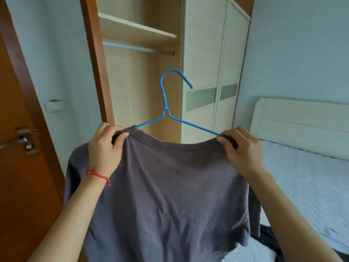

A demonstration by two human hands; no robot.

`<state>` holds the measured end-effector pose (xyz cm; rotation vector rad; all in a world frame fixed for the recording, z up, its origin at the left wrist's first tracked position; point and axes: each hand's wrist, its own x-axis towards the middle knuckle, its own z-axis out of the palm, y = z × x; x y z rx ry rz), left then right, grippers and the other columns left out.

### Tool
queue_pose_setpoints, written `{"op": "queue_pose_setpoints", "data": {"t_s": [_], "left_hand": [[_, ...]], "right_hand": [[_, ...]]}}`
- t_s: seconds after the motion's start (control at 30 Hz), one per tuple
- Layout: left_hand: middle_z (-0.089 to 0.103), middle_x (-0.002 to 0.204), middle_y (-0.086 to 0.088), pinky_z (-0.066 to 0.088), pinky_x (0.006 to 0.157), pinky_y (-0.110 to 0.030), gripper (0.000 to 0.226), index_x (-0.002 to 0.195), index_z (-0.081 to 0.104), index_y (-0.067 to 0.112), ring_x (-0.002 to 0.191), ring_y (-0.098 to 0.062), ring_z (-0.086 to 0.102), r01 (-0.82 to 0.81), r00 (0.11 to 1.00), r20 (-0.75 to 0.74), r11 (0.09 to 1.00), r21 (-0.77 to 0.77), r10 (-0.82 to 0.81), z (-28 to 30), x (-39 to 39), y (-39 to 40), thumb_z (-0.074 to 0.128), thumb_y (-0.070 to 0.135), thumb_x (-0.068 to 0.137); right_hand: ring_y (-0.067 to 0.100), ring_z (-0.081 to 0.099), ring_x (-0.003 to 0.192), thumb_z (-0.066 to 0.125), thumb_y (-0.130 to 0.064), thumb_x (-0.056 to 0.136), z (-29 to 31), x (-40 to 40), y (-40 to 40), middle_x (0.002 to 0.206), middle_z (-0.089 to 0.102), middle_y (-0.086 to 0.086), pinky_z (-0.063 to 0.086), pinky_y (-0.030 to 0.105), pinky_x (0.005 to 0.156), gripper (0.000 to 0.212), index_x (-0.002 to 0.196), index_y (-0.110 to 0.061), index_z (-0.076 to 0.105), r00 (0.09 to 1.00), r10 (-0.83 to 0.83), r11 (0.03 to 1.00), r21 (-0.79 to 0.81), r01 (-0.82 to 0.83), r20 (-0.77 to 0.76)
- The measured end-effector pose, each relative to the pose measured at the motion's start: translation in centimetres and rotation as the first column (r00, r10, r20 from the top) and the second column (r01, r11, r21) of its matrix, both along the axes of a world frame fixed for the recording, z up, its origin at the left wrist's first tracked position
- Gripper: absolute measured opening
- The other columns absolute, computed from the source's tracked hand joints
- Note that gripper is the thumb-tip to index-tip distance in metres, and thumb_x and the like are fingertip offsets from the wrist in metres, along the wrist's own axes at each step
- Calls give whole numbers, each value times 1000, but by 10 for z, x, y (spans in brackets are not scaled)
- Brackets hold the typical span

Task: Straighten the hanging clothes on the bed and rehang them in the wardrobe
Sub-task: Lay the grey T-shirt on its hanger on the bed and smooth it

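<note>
Between the two hands hangs a grey T-shirt [166, 186] on a blue wire hanger [166, 110], held up in front of the person. The left hand [105, 148] pinches the shoulder of the shirt at the left end of the collar, and the right hand [243, 150] pinches it at the right end, fingers curled on the cloth, probably with the hanger arm inside. The long axis of the hanger runs from one hand to the other, and its hook stands up midway between them, open end to the right. Above the hands and somewhat to the left, further away, is the wardrobe rail [136, 48] under a shelf [137, 29] in the open wardrobe. I judge that the coming move must lift the hook up and forward to this rail; the left hand is the nearer one. To the right of the right hand lies the bed [302, 176], and a dark garment [272, 241] lies on it below the right forearm.
</note>
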<state>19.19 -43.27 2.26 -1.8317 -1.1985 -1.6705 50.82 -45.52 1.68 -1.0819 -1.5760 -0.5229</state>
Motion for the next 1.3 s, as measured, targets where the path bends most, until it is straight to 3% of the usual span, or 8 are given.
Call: {"op": "queue_pose_setpoints", "data": {"t_s": [0.2, 0.37, 0.6, 0.7, 0.8, 0.93, 1.03, 1.3], "left_hand": [[63, 77, -20, 36, 68, -13, 4, 79, 64, -6, 75, -14, 50, 72, 997, -13, 997, -37, -73, -16, 2, -23, 65, -1, 79], [67, 75, -20, 38, 73, -2, 4, 78, 66, -6, 76, -14, 55, 167, 986, 11, 985, -41, -166, -25, 23, -45, 66, -2, 78], [67, 78, -18, 47, 71, -18, 7, 82, 67, -4, 74, -20, 61, 319, 947, -9, 946, -64, -320, -26, 79, -72, 64, 2, 80], [68, 79, -16, 48, 71, -23, 12, 83, 67, -3, 77, -14, 58, 365, 930, -17, 928, -72, -367, -26, 94, -79, 62, 7, 82], [68, 80, -16, 47, 71, -22, 10, 84, 68, -3, 77, -13, 58, 378, 923, -39, 921, -90, -383, -27, 101, -82, 64, 5, 81], [68, 80, -18, 47, 70, -24, 8, 85, 69, -4, 73, -28, 64, 341, 937, -33, 930, -137, -349, -30, 103, -84, 67, 1, 78], [68, 79, -17, 43, 70, -16, 8, 85, 68, -3, 73, -24, 62, 358, 929, -37, 921, -154, -367, -35, 109, -82, 66, 1, 79], [66, 77, -12, 42, 70, -20, 4, 81, 68, -1, 75, -10, 53, 422, 901, 3, 874, -242, -434, -70, 135, -25, 67, 0, 78]], "right_hand": [[19, 55, 62, 57, -22, 85, -8, -3, -46, 73, 60, 6, 42, 22, 55, 21, 81, -4, 67, 1000, -20, 999, -39, 20, 7], [14, 52, 66, 62, -10, 81, -11, 9, -83, 72, 60, 10, 42, 19, 62, 11, 81, 0, 67, 998, -38, 998, -58, 35, -44], [12, 51, 68, 55, -23, 84, -10, 43, -135, 74, 60, 9, 43, 19, 64, 24, 83, -2, 68, 994, -88, 993, -89, 83, -60], [12, 51, 70, 60, -16, 83, -6, 54, -152, 75, 60, 8, 42, 18, 64, 15, 82, -3, 68, 990, -130, 988, -94, 125, -49], [11, 50, 71, 62, -9, 81, -3, 66, -164, 73, 60, 9, 38, 9, 66, 8, 80, -3, 68, 977, -202, 978, -73, 197, -69], [10, 49, 71, 63, -6, 79, -4, 81, -177, 73, 61, 10, 34, -1, 70, 7, 79, -2, 68, 961, -253, 967, -69, 246, -114], [10, 49, 71, 62, -8, 79, -9, 87, -180, 74, 61, 10, 34, 1, 69, 9, 79, -2, 68, 959, -258, 964, -91, 248, -120], [8, 52, 66, 66, -6, 80, -46, 103, -140, 75, 62, 6, 36, 0, 69, 3, 80, -4, 68, 945, -302, 938, -215, 271, -126]]}}
